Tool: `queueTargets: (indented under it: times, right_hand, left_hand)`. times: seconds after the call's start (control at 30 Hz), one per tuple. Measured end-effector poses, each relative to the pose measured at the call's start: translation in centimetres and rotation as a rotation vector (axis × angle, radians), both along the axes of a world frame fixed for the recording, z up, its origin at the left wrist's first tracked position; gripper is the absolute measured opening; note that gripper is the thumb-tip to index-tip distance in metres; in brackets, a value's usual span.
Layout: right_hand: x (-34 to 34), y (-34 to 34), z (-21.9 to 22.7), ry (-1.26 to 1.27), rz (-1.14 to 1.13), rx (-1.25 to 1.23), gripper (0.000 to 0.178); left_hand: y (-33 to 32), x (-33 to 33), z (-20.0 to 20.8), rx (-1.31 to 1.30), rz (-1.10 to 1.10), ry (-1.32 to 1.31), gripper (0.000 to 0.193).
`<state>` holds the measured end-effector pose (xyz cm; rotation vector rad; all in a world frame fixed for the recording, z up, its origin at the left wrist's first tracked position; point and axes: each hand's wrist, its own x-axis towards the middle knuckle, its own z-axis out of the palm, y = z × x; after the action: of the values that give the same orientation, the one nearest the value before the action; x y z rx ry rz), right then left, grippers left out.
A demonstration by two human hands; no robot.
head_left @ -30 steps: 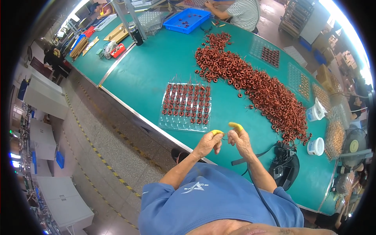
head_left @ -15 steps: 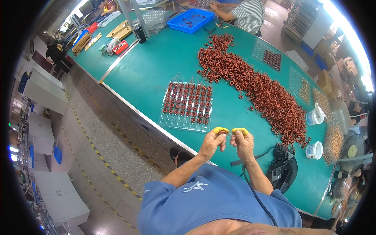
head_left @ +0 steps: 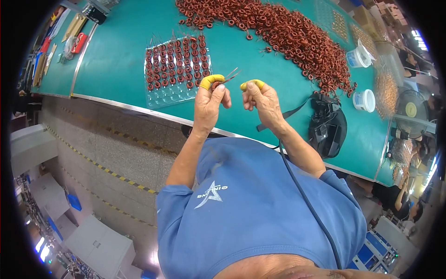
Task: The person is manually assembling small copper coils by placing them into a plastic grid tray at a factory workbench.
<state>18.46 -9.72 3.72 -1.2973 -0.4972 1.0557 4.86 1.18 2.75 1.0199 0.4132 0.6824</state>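
Note:
My left hand (head_left: 208, 104) pinches a small red-brown wire-wound ring coil (head_left: 216, 85) between thumb and a forefinger wearing a yellow finger cot. Two thin leads rise from the coil toward the right. A short gap to the right, my right hand (head_left: 264, 101) has its thumb pressed to its yellow-covered forefinger, with nothing visible in the pinch. Beyond my left hand lies a clear plastic tray (head_left: 155, 101), its far rows filled with similar coils and several pockets on its near side without any. A long heap of loose coils (head_left: 278, 30) spreads over the far side of the green table.
Right of my hands lies a black bag (head_left: 328, 126) with a strap; a black cable (head_left: 306, 200) runs across my shirt. Two white tubs (head_left: 364, 101) and a fan (head_left: 410, 110) stand farther right. The table's metal edge (head_left: 139, 113) passes in front of me.
My view has tilted down toward my body. My hands have moved apart: the right one has come away from the leads, while the left keeps the coil.

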Motion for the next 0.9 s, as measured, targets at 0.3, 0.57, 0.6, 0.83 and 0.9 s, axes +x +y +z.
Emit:
queueTargets:
  times: [0.3,0.57,0.6,0.83,0.9]
  right_hand:
    - [0.0,0.3,0.6,0.114,0.188,-0.048,0.025]
    - [0.7,0.6,0.8,0.175,0.275,-0.124,0.023]
    - [0.7,0.6,1.1,0.176,0.275,-0.124,0.023]
    - [-0.8,0.1,3.1,-0.632,0.070,-0.126,0.021]
    - [-0.6,-0.3,3.4,-0.246,0.050,-0.073,0.021]
  left_hand:
    - [0.6,-1.5,1.1,0.785,-0.132,0.421,0.029]
    - [2.2,-2.0,4.4,1.211,-0.371,0.447,0.027]
    - [2.2,-2.0,4.2,1.322,-0.338,0.436,0.027]
    - [-0.6,-1.6,1.3,1.175,-0.063,0.417,0.034]
    - [-1.5,-1.6,0.9,0.358,-0.114,0.233,0.036]
